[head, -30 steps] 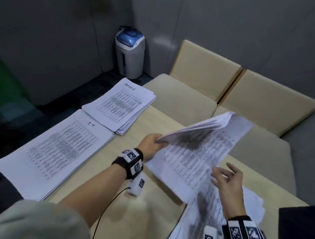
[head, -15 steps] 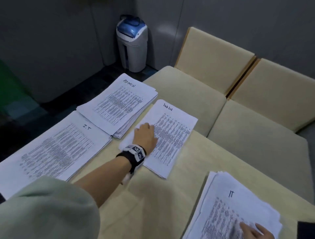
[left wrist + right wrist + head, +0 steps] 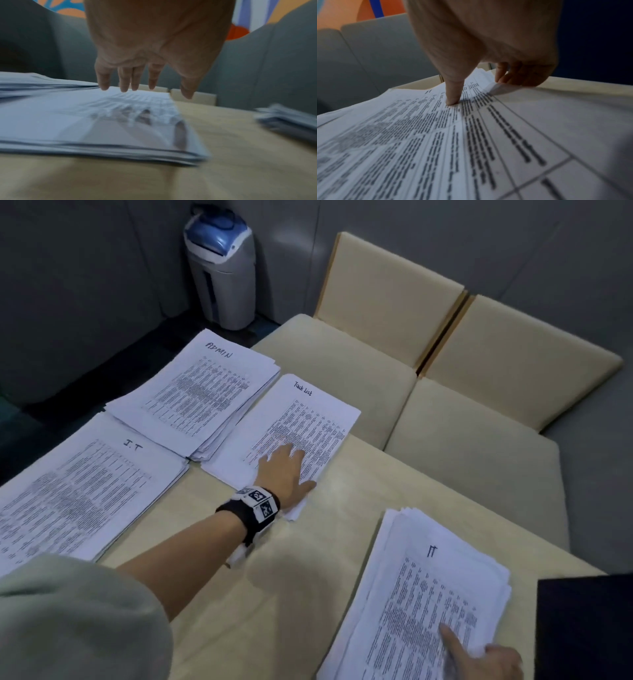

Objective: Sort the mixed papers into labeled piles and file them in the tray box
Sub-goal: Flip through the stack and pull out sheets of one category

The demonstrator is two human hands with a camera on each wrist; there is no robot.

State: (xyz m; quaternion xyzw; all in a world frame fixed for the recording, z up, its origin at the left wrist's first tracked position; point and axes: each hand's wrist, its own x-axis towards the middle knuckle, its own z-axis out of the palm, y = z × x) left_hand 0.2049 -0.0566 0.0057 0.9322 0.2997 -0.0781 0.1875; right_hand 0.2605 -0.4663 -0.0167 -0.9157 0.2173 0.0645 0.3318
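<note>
Grey padded wall panels back the scene; a pale wooden table point(image 3: 274, 611) fills the lower half of the head view, with two cream upholstered chairs point(image 3: 394, 344) beyond its far edge at upper right. A grey bin with a blue lid point(image 3: 221, 265) stands on the floor at top centre.

Four paper stacks on the table, all printed with dense tables:
- white stack hand-marked "I.T" point(image 3: 78, 491), left edge of frame.
- white stack hand-marked "ADMIN" point(image 3: 198, 395), upper left, its near corner overlapping the I.T stack.
- thin white stack headed "Task List" point(image 3: 308, 412), centre, just beside the ADMIN stack on its right.
- loose, uneven white stack marked "IT" point(image 3: 428, 594), lower right, well apart from the other three.

Left hand point(image 3: 286, 470): flat on the near half of the Task List stack, fingers straight and spread, holding nothing. The left wrist view shows the fingertips point(image 3: 123, 86) extended over the sheet; that view is motion-blurred, so contact at the tips cannot be confirmed there. A black wristband with white coded markers point(image 3: 255, 506) sits on this wrist, and a pale green sleeve point(image 3: 68, 621) covers the upper arm.

Right hand point(image 3: 486, 662): bottom right corner of frame, on the IT stack. Index finger point(image 3: 453, 94) is straight and presses the top sheet; the other fingers point(image 3: 510, 75) curl at the sheet's right edge, which is lifted slightly.

A dark flat object point(image 3: 585, 628) sits at the right edge, unidentified.
</note>
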